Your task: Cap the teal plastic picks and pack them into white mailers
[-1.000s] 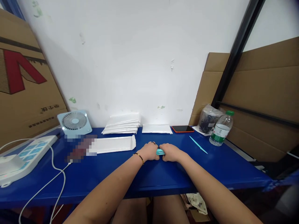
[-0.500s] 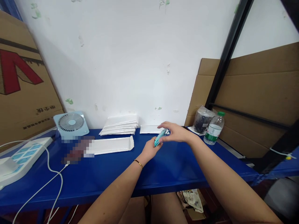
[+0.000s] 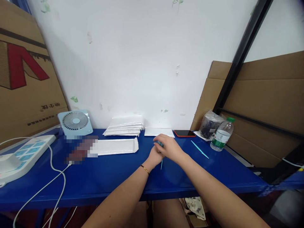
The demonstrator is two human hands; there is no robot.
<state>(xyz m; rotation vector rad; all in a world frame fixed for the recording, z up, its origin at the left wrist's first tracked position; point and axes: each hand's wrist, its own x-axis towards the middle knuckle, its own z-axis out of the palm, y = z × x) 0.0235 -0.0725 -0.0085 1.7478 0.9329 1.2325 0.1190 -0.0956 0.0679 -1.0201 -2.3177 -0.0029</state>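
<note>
My left hand (image 3: 155, 154) is closed around a small bundle of slim teal sticks (image 3: 160, 143) above the middle of the blue table (image 3: 114, 174). Crossing over it, my right hand (image 3: 168, 146) curls its fingers about the same bundle and hides most of it. A thin teal tip (image 3: 161, 164) pokes out below the hands. To the right, a single teal stick (image 3: 199, 149), thicker partway along, lies on the table. Behind the hands is a flat white packet (image 3: 158, 131), partly covered by my right fingers.
An open white tray-like sleeve (image 3: 116, 146) and a stack of white packets (image 3: 124, 126) lie left of centre. Further left are a fan (image 3: 76, 122), a power strip (image 3: 28, 158) and cables. A phone (image 3: 184, 133), a wrapped dark roll (image 3: 209, 126) and a bottle (image 3: 222, 136) stand right.
My right hand lifted to the bundle's upper end, then came down over my left hand. The bundle was level, then tilted, and is now mostly hidden. The camera view shifted slightly.
</note>
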